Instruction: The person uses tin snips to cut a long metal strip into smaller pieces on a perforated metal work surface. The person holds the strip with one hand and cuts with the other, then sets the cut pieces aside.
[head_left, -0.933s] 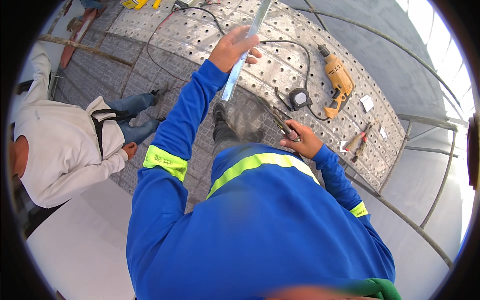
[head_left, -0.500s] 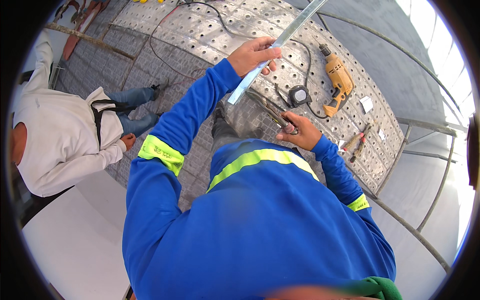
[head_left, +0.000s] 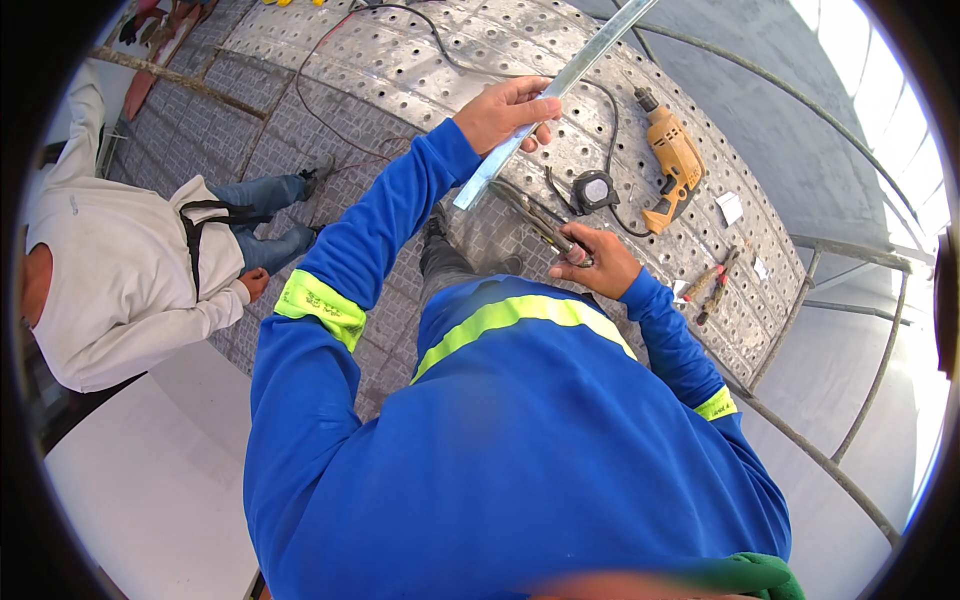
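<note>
Left hand (head_left: 500, 112) fingers grip a long metal strip (head_left: 560, 90); right hand (head_left: 590, 262) fingers clasp snips (head_left: 535, 220), both above the perforated metal scaffold surface (head_left: 400, 60) bearing a yellow drill (head_left: 672, 160), beside a grey wall (head_left: 790, 110).

Perforated metal deck (head_left: 400, 70); daylight

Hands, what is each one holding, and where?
Left hand grips the metal strip near its lower end; right hand holds the snips by the handles.
</note>
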